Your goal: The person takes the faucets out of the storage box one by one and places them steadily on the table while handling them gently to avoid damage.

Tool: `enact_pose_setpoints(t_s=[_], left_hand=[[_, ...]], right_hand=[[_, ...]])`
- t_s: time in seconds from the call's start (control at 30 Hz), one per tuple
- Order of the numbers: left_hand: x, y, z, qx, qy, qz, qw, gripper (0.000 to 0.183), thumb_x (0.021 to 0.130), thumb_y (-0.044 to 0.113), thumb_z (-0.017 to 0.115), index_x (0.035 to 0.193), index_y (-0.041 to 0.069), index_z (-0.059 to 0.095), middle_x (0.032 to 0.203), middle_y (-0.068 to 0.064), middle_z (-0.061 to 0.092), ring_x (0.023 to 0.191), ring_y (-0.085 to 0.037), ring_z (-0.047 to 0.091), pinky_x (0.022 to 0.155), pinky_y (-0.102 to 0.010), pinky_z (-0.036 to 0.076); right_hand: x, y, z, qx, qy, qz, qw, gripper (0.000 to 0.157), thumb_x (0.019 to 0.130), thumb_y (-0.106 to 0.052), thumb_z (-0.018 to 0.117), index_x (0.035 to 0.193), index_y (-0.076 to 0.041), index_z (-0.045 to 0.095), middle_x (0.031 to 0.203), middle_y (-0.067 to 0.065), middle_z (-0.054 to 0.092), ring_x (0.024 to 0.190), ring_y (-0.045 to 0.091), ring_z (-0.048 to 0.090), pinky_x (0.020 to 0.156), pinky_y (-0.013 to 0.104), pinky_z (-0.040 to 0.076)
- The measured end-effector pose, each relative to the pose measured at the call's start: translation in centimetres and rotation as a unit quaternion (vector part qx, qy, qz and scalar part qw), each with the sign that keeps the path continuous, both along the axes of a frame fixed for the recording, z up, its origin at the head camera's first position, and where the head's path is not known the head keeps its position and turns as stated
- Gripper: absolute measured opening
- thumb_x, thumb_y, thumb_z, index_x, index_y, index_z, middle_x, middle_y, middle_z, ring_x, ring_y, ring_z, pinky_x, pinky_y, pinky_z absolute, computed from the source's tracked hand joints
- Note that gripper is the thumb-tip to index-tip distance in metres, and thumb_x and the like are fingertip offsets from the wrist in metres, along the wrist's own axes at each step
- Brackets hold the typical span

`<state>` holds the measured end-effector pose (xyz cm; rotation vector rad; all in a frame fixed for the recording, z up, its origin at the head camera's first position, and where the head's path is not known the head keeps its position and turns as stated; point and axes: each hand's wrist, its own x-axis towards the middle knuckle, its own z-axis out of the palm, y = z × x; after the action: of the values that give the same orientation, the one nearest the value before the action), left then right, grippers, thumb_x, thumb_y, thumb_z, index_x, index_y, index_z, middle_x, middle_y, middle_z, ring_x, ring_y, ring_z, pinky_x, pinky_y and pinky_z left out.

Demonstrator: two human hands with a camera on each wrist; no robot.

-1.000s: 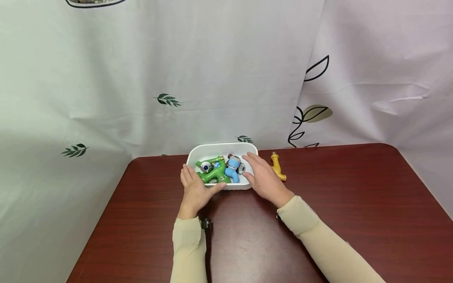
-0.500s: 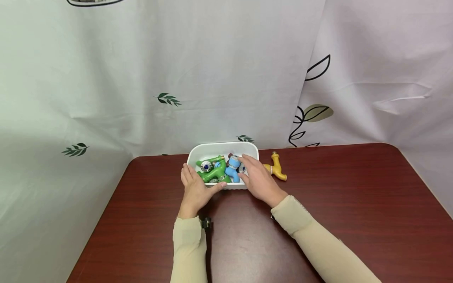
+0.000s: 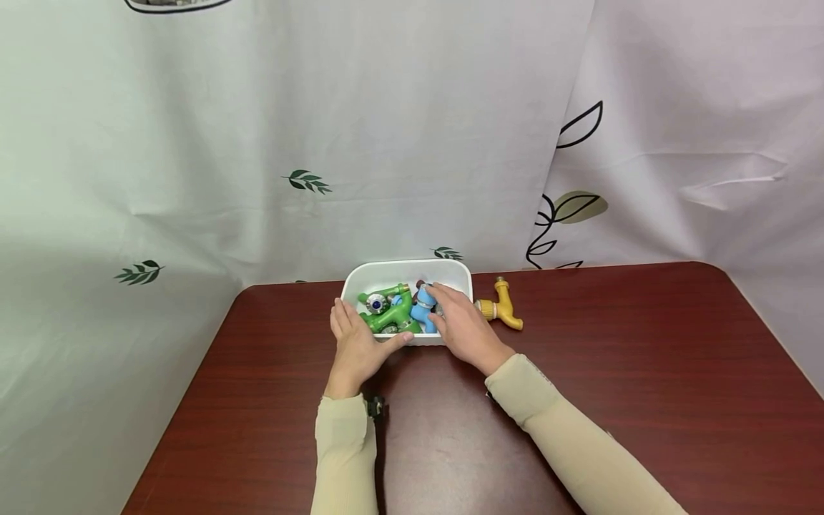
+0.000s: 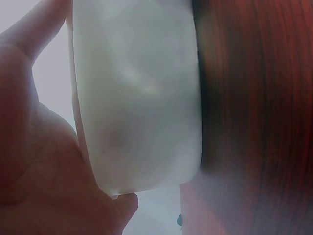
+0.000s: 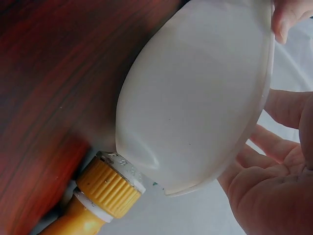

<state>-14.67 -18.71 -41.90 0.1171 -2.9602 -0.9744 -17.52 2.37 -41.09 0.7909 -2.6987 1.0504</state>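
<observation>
A white plastic bin (image 3: 407, 267) stands at the table's back edge, holding several taps. My left hand (image 3: 355, 350) grips its near left corner, thumb along the front rim and fingers at the left side. In the left wrist view, a fingertip bends round the end wall of the bin (image 4: 142, 112). My right hand (image 3: 468, 330) reaches over the right rim and holds a blue tap (image 3: 421, 312), fingers at its handle and thumb by its spout. The bin wall hides that contact in the right wrist view. Green taps (image 3: 398, 313) lie on the left inside.
Just right of the bin, a yellow tap (image 3: 505, 309) lies on the dark red wooden table (image 3: 611, 372). Its ribbed handle (image 5: 108, 188) is close to the bin's outer wall. A pale patterned cloth (image 3: 399, 143) hangs behind the table.
My right hand has moved left and farther into the bin, onto the blue tap, uncovering more of the yellow tap. My left hand has stayed on the bin corner.
</observation>
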Motion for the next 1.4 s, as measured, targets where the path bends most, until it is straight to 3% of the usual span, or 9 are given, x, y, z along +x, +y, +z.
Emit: enact_pose_setpoints(t_s=[0.43, 0.6, 0.73, 0.8, 0.87, 1.03, 1.17, 1.4], left_hand=[[0.09, 0.09, 0.06, 0.002, 0.000, 0.003, 1.0000, 0.135, 0.079, 0.053, 0.082, 0.151, -0.017, -0.008, 0.161, -0.030, -0.018, 0.148, -0.044, -0.016, 0.119, -0.056, 0.012], [0.13, 0.08, 0.01, 0.000, 0.001, 0.002, 1.0000, 0.135, 0.079, 0.053, 0.081, 0.151, -0.017, -0.008, 0.161, -0.030, -0.018, 0.148, -0.044, -0.016, 0.119, -0.056, 0.011], [0.17, 0.10, -0.06, 0.001, 0.008, 0.003, 1.0000, 0.135, 0.078, 0.052, 0.082, 0.151, -0.018, -0.007, 0.161, -0.031, -0.016, 0.148, -0.045, -0.015, 0.119, -0.056, 0.012], [0.17, 0.13, -0.11, 0.002, 0.012, 0.004, 0.9999, 0.134, 0.078, 0.051, 0.083, 0.151, -0.018, -0.006, 0.161, -0.032, -0.015, 0.148, -0.045, -0.014, 0.119, -0.057, 0.012], [0.15, 0.13, -0.14, 0.003, 0.013, 0.005, 0.9999, 0.134, 0.078, 0.051, 0.083, 0.151, -0.018, -0.006, 0.161, -0.032, -0.015, 0.148, -0.045, -0.014, 0.119, -0.056, 0.013], [0.10, 0.09, -0.14, 0.000, 0.012, 0.005, 0.9999, 0.133, 0.079, 0.050, 0.083, 0.151, -0.018, -0.006, 0.161, -0.032, -0.014, 0.148, -0.046, -0.013, 0.118, -0.057, 0.013], [0.10, 0.11, -0.10, 0.002, 0.010, 0.006, 0.9999, 0.134, 0.078, 0.051, 0.083, 0.151, -0.019, -0.006, 0.161, -0.032, -0.015, 0.148, -0.046, -0.014, 0.119, -0.056, 0.013], [0.10, 0.13, -0.06, 0.003, 0.009, 0.005, 0.9999, 0.134, 0.078, 0.052, 0.082, 0.151, -0.019, -0.006, 0.161, -0.032, -0.015, 0.148, -0.046, -0.014, 0.118, -0.057, 0.013]], right_hand=[[-0.17, 0.02, -0.40, -0.004, 0.033, -0.003, 0.999, 0.044, 0.096, -0.003, 0.066, 0.139, 0.003, 0.055, 0.129, 0.017, 0.058, 0.119, 0.030, 0.057, 0.100, 0.044, 0.047], [-0.03, -0.01, -0.37, 0.004, 0.037, -0.010, 0.999, 0.046, 0.097, -0.002, 0.064, 0.142, 0.000, 0.054, 0.126, 0.019, 0.054, 0.093, 0.026, 0.063, 0.083, 0.042, 0.054], [0.01, 0.01, -0.37, 0.005, 0.028, -0.016, 0.999, 0.044, 0.098, -0.001, 0.061, 0.142, -0.001, 0.055, 0.123, 0.019, 0.049, 0.074, 0.023, 0.059, 0.071, 0.037, 0.054], [-0.03, 0.05, -0.39, 0.010, 0.028, -0.017, 0.999, 0.043, 0.098, 0.000, 0.061, 0.141, -0.001, 0.057, 0.122, 0.019, 0.049, 0.075, 0.022, 0.059, 0.070, 0.036, 0.053], [-0.12, 0.11, -0.40, 0.016, 0.035, -0.014, 0.999, 0.041, 0.097, 0.001, 0.061, 0.138, 0.000, 0.059, 0.125, 0.020, 0.049, 0.087, 0.025, 0.062, 0.075, 0.037, 0.055], [-0.39, 0.26, -0.29, 0.028, 0.046, 0.000, 0.999, 0.037, 0.095, 0.005, 0.062, 0.132, 0.003, 0.061, 0.135, 0.023, 0.055, 0.121, 0.034, 0.057, 0.100, 0.045, 0.048], [-0.53, 0.34, -0.29, 0.022, 0.044, 0.006, 0.999, 0.038, 0.093, 0.005, 0.065, 0.130, 0.003, 0.061, 0.132, 0.019, 0.061, 0.123, 0.035, 0.056, 0.105, 0.046, 0.043], [-0.52, 0.50, -0.32, 0.024, 0.069, 0.010, 0.997, 0.038, 0.091, 0.007, 0.066, 0.127, -0.004, 0.068, 0.119, 0.017, 0.063, 0.110, 0.032, 0.060, 0.095, 0.043, 0.050]])
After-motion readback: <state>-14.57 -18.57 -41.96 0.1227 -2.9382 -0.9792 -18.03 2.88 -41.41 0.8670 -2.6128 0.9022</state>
